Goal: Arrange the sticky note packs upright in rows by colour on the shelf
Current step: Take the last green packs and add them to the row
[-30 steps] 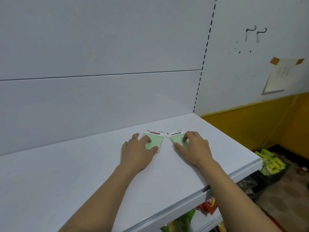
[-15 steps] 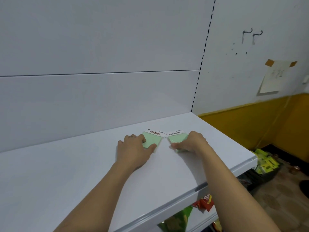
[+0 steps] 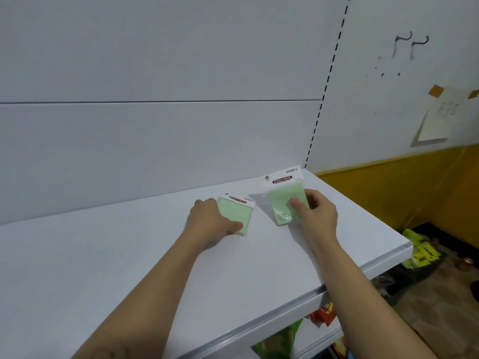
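Note:
Two green sticky note packs with white header cards are on the white shelf (image 3: pixel 129 268). My right hand (image 3: pixel 317 218) grips the right green pack (image 3: pixel 281 203) between thumb and fingers and holds it upright, tilted a little, its lower edge near the shelf top. The left green pack (image 3: pixel 237 211) lies flat or just lifted at one side, with my left hand (image 3: pixel 211 224) closed on its left and bottom edges. The two packs are apart, about a hand's width.
The shelf's white back panel (image 3: pixel 155 138) rises right behind the packs. The shelf's right end (image 3: pixel 404 244) drops off to a floor box of yellow-green packs (image 3: pixel 421 252). Snack bags (image 3: pixel 321 313) sit on the lower shelf. An orange wall (image 3: pixel 388 193) stands to the right.
My right hand has raised its green pack from flat on the shelf to upright and moved it right. The left hand has closed on the other pack, which stays low.

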### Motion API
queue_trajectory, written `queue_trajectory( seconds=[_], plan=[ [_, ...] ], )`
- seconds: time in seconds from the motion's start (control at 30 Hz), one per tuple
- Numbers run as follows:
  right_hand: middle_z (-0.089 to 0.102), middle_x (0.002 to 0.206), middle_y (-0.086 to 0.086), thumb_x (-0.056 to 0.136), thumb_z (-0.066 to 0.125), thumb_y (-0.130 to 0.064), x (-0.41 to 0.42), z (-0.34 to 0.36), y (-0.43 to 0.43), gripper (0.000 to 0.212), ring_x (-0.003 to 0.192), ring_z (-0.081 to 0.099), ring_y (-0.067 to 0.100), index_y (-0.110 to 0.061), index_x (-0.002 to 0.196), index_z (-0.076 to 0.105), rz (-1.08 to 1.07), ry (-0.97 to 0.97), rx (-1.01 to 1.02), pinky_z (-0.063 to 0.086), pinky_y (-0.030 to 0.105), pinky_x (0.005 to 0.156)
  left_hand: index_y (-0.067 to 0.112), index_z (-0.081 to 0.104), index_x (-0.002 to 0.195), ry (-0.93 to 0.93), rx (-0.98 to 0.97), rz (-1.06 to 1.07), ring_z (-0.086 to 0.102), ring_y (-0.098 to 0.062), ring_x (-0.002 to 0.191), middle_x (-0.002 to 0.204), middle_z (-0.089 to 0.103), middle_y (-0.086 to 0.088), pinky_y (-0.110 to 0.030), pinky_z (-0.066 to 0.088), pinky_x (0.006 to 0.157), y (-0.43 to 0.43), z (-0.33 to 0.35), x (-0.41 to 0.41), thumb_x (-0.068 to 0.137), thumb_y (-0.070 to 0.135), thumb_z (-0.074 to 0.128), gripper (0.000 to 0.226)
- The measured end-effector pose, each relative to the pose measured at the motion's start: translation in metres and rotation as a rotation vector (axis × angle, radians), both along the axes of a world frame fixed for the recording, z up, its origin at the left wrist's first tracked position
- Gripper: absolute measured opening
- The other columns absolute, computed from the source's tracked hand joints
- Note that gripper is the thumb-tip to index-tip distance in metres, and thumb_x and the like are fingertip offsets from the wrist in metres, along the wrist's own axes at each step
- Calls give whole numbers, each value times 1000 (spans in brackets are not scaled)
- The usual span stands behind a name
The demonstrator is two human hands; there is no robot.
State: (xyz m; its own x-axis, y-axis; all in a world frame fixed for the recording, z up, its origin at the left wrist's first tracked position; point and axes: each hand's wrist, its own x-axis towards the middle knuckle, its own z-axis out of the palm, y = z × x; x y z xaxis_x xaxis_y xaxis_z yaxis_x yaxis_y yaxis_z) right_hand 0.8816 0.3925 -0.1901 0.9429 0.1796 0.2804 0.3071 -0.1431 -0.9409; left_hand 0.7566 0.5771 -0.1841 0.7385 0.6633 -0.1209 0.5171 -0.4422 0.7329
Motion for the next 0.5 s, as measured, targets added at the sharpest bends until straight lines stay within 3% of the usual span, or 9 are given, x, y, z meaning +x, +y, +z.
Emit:
queue_trajectory(
  seconds=[0.07,0.2,0.27,0.37,0.5],
  plan=[
    [71,86,-7,78,70,-15,0,-1,1,13,82,65,10,-20,90,70,9,-4,12,47,23,69,13,58,99,-163,-190,20,64,-18,86,105,61,-5,-26,56,65,5,-2,-4,58,24,85,50],
    [65,94,-5,77,74,-22,4,-4,2,20,77,55,5,-19,95,69,-70,-41,-53,39,17,64,15,65,98,-298,-71,98,57,-17,73,85,58,0,-27,44,63,14,-4,-12,78,20,73,22],
    [66,93,-2,76,75,-22,5,-5,2,16,75,56,6,-19,91,69,-91,-4,-39,42,17,64,16,67,93,-376,-104,117,60,-17,72,82,62,2,-30,48,68,14,-4,-14,76,16,74,18],
    [73,83,-3,75,77,-21,6,-7,2,9,80,67,17,-19,83,73,-41,68,45,55,31,74,16,68,85,-463,-137,141,65,-16,69,77,66,1,-30,54,69,12,-1,-17,73,12,78,16],
    [71,80,-7,78,75,-15,0,-2,1,8,75,65,10,-18,84,74,-18,49,16,49,22,70,11,68,78,-526,-151,144,62,-17,61,68,63,-1,-28,48,59,13,-1,-16,70,7,80,14]
  ],
)
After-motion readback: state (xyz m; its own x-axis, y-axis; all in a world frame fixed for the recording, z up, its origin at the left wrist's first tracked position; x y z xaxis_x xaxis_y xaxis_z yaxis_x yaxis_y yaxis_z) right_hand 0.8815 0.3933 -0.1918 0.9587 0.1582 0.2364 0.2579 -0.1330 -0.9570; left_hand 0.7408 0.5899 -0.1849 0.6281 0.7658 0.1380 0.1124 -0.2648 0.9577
